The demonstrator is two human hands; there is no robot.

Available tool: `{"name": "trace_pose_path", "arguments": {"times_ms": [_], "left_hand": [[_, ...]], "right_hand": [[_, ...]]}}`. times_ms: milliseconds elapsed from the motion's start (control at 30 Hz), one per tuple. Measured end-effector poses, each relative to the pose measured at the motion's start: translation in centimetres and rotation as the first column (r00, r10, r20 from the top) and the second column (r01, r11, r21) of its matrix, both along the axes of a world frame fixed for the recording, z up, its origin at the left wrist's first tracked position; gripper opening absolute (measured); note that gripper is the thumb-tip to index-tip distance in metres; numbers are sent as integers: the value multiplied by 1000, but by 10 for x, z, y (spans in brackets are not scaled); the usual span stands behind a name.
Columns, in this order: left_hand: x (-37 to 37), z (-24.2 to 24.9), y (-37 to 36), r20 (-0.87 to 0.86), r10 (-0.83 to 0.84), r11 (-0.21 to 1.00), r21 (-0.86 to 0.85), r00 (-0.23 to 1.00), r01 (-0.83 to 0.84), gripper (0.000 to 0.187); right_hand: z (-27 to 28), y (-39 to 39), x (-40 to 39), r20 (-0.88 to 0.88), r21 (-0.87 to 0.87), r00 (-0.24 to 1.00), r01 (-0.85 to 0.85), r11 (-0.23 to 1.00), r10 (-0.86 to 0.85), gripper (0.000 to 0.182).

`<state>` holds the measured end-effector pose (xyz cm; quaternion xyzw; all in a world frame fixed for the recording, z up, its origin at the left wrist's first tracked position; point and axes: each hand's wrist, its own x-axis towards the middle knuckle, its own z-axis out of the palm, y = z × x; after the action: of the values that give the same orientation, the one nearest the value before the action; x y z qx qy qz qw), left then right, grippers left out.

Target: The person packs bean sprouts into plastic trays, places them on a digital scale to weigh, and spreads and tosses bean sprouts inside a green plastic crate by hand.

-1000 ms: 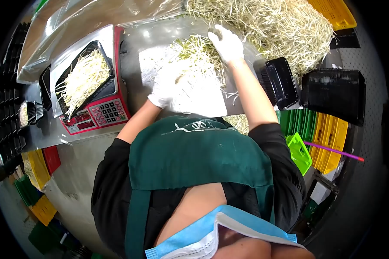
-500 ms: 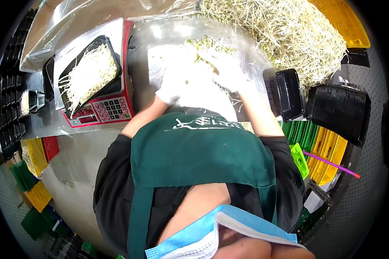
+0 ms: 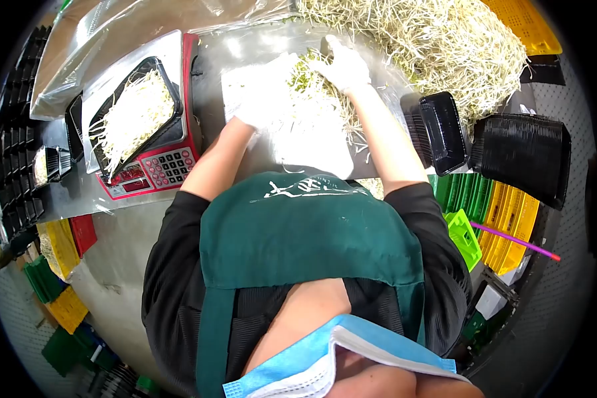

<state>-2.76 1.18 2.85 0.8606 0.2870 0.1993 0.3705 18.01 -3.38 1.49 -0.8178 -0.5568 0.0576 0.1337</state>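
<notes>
On a white sheet (image 3: 315, 156) on the metal table lies a loose clump of bean sprouts (image 3: 308, 76) with green tips. My right hand (image 3: 347, 68), in a white glove, is at the clump's right edge, thumb and fingers spread apart. My left hand (image 3: 262, 106), also gloved in white, is over the left part of the sheet beside the sprouts; glare washes out its fingers, and I cannot tell what they hold.
A large heap of sprouts (image 3: 444, 53) covers the back right. To the left, a red scale (image 3: 169, 169) bears a black tray (image 3: 99, 109) of sprouts. Stacked black trays (image 3: 521, 156) and another black tray (image 3: 444, 132) stand at right. Clear plastic (image 3: 60, 73) lies back left.
My right hand has moved away from the middle of the sheet, up toward the far side, its fingers spreading. My left hand has shifted slightly up and left. More of the sprout clump shows.
</notes>
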Motion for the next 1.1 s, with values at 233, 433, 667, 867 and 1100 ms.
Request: {"name": "trace_pose_path", "arguments": {"times_ms": [233,433,667,867,1100], "left_hand": [[23,-35,29,51,17,910,412,999,-37,54],[52,-25,27,-254,-166,955,198,953,220,39],[-34,-4,-34,37,-99,979,180,994,91,41],[-55,-51,-49,-363,-105,967,180,926,180,62],[8,-44,-52,358,104,915,-400,928,52,45]], "right_hand": [[19,-80,35,-784,13,610,-171,985,116,60],[7,-119,1,-14,95,940,-339,936,342,81],[15,-139,-9,-743,150,667,74,986,62,52],[23,-146,-42,-338,215,937,-11,977,85,45],[29,-109,-47,-488,340,866,77,937,106,38]]}}
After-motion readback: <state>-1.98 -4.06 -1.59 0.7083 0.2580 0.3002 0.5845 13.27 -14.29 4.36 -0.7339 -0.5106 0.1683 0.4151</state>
